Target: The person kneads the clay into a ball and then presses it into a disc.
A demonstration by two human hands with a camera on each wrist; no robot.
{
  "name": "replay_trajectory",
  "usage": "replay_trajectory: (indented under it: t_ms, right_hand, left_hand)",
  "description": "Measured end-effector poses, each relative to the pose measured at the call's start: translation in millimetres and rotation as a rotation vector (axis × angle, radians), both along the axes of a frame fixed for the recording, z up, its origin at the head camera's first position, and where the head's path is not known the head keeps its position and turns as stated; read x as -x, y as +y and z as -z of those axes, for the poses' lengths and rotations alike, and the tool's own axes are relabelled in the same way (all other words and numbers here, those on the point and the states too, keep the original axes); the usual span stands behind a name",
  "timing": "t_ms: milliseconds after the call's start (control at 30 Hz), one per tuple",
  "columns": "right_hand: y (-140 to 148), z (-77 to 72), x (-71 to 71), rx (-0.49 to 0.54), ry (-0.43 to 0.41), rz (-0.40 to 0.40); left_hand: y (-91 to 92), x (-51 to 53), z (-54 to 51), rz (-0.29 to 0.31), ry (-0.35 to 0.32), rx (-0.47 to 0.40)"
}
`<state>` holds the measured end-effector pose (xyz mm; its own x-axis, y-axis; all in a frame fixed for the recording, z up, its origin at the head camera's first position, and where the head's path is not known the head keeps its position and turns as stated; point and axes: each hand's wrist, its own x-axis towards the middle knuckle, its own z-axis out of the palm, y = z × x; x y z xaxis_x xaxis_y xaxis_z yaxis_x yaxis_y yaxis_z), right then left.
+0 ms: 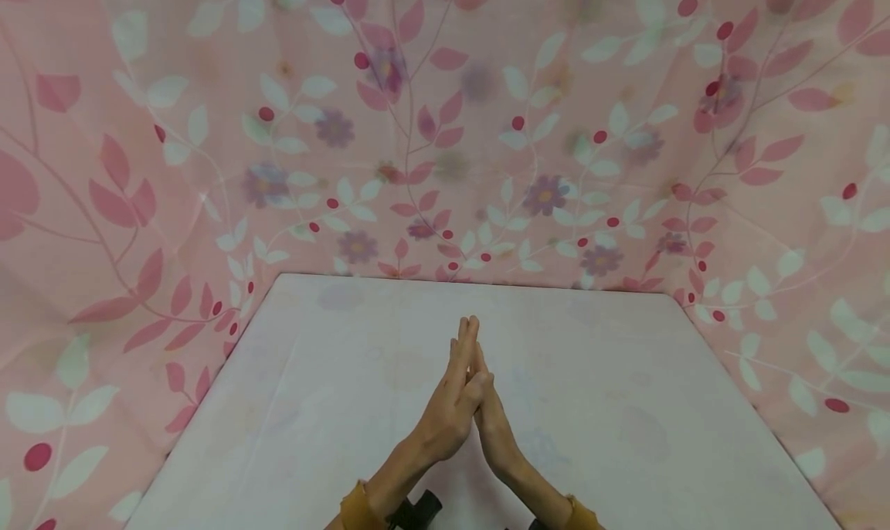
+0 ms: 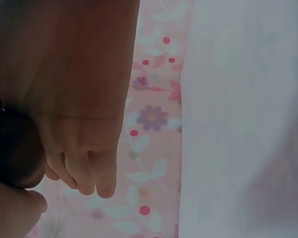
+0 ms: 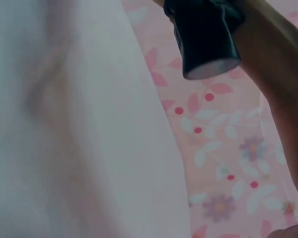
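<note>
From my station I see pink floral fabric (image 1: 473, 151) — hung behind and along both sides — enclosing a whitish counter (image 1: 598, 391) in muted light.

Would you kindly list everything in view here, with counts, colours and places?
Table: one, white, lower middle of the head view
Floral cloth: number of pieces unclear, mostly pink, behind and beside the table
Wrist devices: two, black, bottom of the head view, one barely showing
Sleeves: two, mustard yellow, bottom edge of the head view
Left hand: one, bare, against the right hand
Right hand: one, bare, against the left
</note>
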<state>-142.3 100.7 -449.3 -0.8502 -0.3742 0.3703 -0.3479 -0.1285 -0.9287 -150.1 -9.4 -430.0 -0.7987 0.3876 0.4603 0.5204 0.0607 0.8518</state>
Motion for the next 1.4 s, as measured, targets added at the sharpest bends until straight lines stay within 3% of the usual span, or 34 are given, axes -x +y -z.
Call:
replay_trajectory:
  t_ms: [267, 600, 767, 1100, 1400]
  right_hand:
    - [-2, -0.7, -12.8, -0.032, -0.110, -0.020]
    - [-1, -2.4, -19.0, -0.044, -0.095, -0.078]
    - [-1, -2.5, -21.6, -0.052, -0.091, -0.085]
    - [-1, -10.5, -23.1, -0.021, -0.075, -0.017]
    - [0, -6.1, -18.0, -0.007, -0.044, 0.003]
  left_hand:
    - [-2.8, 8.7, 0.9, 0.021, -0.043, -0.065]
    - [-7.5, 21.6, 5.6, 0.027, -0.098, -0.143]
    - [-10.9, 27.8, 11.7, 0.009, -0.119, -0.140]
    - [-9.6, 30.9, 25.9, 0.012, -0.211, -0.103]
    - [-5.9, 26.2, 28.2, 0.058, -0.252, -0.093]
